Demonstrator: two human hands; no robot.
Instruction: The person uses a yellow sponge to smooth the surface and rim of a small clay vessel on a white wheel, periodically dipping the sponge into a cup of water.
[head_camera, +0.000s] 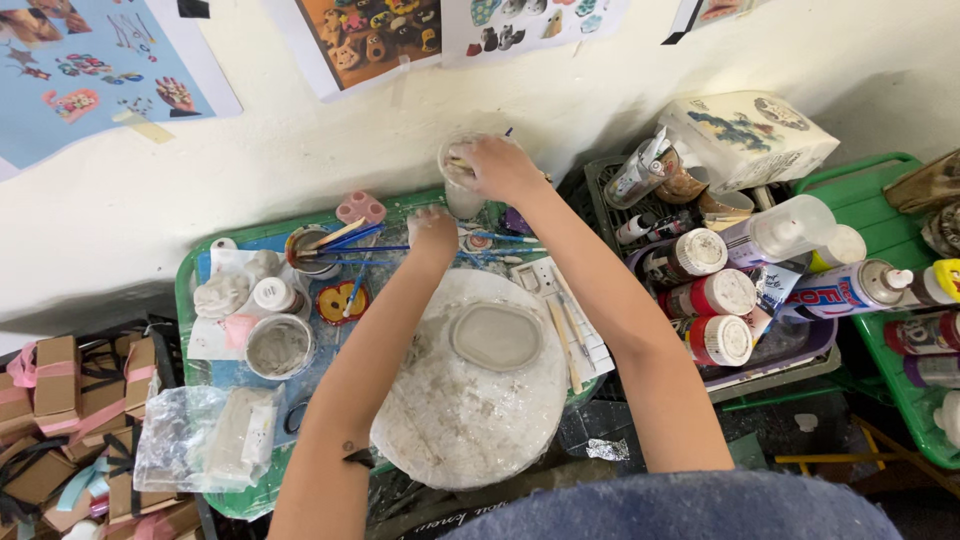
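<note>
My right hand (498, 165) reaches to the back of the table, its fingers closed over the mouth of a clear plastic cup (462, 195) that holds tools. My left hand (432, 230) is clenched in a fist just in front of the cup, dusted with pale clay; whether it holds anything is hidden. Nearer me a flat oval slab of grey clay (496, 336) lies on a round white board (470, 400), between my forearms.
A green tray (185, 290) carries brushes (350, 245), a clay-filled cup (279, 346), a painted orange piece (338, 301) and a pink mould (361, 208). Paint jars (712, 295), bottles (790, 230) and a crate crowd the right. Small boxes (60, 400) are stacked left.
</note>
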